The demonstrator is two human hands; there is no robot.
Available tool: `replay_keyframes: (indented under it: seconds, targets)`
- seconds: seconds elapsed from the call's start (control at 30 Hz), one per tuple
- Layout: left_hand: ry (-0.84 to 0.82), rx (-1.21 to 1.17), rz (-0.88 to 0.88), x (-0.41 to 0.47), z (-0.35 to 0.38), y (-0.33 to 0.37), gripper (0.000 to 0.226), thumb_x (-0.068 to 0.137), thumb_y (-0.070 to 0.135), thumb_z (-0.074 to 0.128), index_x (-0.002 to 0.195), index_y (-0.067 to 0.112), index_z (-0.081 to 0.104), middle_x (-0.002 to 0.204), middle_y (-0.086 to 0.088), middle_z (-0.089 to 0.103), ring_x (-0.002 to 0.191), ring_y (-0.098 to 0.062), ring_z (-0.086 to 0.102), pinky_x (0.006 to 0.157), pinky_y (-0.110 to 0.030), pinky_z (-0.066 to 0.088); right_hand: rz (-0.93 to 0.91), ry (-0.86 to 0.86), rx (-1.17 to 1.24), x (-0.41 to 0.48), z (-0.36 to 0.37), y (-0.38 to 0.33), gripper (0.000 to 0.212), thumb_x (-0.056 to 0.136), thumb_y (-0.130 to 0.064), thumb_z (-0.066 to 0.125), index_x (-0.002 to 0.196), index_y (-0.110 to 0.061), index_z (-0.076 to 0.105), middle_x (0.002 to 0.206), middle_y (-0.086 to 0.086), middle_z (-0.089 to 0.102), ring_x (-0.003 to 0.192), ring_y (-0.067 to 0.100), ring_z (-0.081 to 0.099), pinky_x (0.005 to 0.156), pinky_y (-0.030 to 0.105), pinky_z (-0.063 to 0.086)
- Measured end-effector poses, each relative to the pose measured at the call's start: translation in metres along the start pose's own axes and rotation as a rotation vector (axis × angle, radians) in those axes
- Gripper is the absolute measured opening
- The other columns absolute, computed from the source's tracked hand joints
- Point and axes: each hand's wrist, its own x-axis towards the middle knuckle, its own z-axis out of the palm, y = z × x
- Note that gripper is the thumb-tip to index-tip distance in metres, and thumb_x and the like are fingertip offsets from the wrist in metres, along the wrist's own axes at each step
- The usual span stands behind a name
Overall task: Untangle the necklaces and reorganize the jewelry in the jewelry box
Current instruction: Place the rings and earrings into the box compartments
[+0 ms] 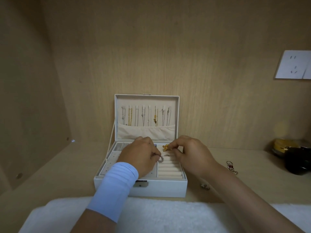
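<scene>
Your left hand pinches a sparkling ring just above the ring rolls. Your right hand pinches a gold piece at the back of that tray. Both work inside the open white jewelry box, whose upright lid carries hanging necklaces. Loose jewelry lies on the shelf to the right.

Back wall: pale wood-grain panel, plain, dimly lit.
Left side panel: same grain, darker in shade; two round fitting caps low down.
Desk: matching light wood, meeting both panels.
Wall socket: white, upper right.
Fleecy white cloth: along the near desk edge.
Dark rounded container: far right on the desk.
</scene>
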Motion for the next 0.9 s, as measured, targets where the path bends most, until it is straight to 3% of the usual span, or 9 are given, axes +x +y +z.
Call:
replay_keyframes:
  seconds: [0.13,0.23,0.3,0.47,0.57,0.63,0.77,0.9]
  targets:
    - [0.017,-0.062,-0.016,0.0,-0.002,0.001,0.01,0.088,0.037,0.064,0.096,0.04,0.069,0.102,0.019,0.057,0.106,-0.004,0.045,0.091,-0.03,0.044,-0.012,-0.034,0.047,-0.001,0.0,-0.006,0.018,0.09,-0.023,0.064,0.097,-0.036,0.075,0.095,-0.021,0.065,0.069,-0.011,0.052,0.068,0.017,0.04]
    - [0.032,-0.258,-0.092,-0.001,-0.001,0.003,0.006,0.083,0.033,0.071,0.083,0.039,0.068,0.087,0.02,0.065,0.09,0.0,0.057,0.086,-0.027,0.049,0.031,-0.106,0.249,-0.002,-0.004,-0.014,0.014,0.09,-0.023,0.068,0.095,-0.031,0.078,0.08,-0.019,0.071,0.059,-0.008,0.055,0.061,0.012,0.038]
    - [0.037,-0.388,-0.141,-0.001,0.001,0.005,0.007,0.081,0.032,0.072,0.079,0.038,0.069,0.083,0.018,0.068,0.084,0.001,0.061,0.084,-0.028,0.052,0.054,-0.134,0.369,-0.002,-0.008,-0.016,0.01,0.086,-0.025,0.074,0.092,-0.031,0.08,0.08,-0.012,0.075,0.054,-0.004,0.054,0.06,0.014,0.042]
    - [0.081,-0.577,-0.209,-0.002,0.004,0.012,0.008,0.081,0.025,0.073,0.084,0.031,0.068,0.076,0.014,0.067,0.075,0.003,0.059,0.074,-0.02,0.048,0.147,-0.107,0.537,0.003,-0.01,-0.009,0.015,0.079,-0.011,0.081,0.092,-0.018,0.079,0.081,-0.001,0.077,0.08,0.013,0.073,0.082,0.03,0.058]
    - [0.162,-0.657,-0.213,0.001,0.004,0.014,0.012,0.079,0.023,0.076,0.082,0.03,0.066,0.077,0.011,0.066,0.071,-0.003,0.058,0.076,-0.025,0.051,0.176,-0.125,0.643,0.004,-0.013,-0.009,0.018,0.08,-0.001,0.079,0.096,-0.01,0.077,0.084,0.007,0.077,0.086,0.019,0.075,0.084,0.028,0.058]
    - [0.205,-0.719,-0.218,0.003,0.003,0.014,0.013,0.078,0.023,0.078,0.08,0.029,0.067,0.078,0.008,0.068,0.073,-0.008,0.061,0.079,-0.028,0.053,0.18,-0.139,0.671,0.003,-0.015,-0.013,0.016,0.08,-0.001,0.078,0.095,-0.007,0.078,0.084,0.009,0.077,0.084,0.019,0.075,0.079,0.024,0.058]
    - [0.191,-0.785,-0.209,0.003,0.004,0.016,0.009,0.077,0.025,0.079,0.08,0.028,0.071,0.078,0.009,0.071,0.077,-0.008,0.065,0.08,-0.027,0.053,0.278,-0.04,0.745,0.004,-0.017,-0.019,0.014,0.076,-0.009,0.083,0.089,-0.005,0.077,0.075,0.011,0.075,0.05,0.008,0.059,0.05,0.021,0.046]
    - [0.196,-0.78,-0.193,0.002,0.003,0.014,0.011,0.079,0.017,0.077,0.082,0.026,0.074,0.076,0.012,0.072,0.076,-0.001,0.065,0.081,-0.024,0.052,0.255,-0.012,0.649,0.004,-0.015,-0.017,0.011,0.078,-0.014,0.083,0.087,-0.01,0.079,0.07,-0.002,0.073,0.051,-0.003,0.058,0.053,0.011,0.044]
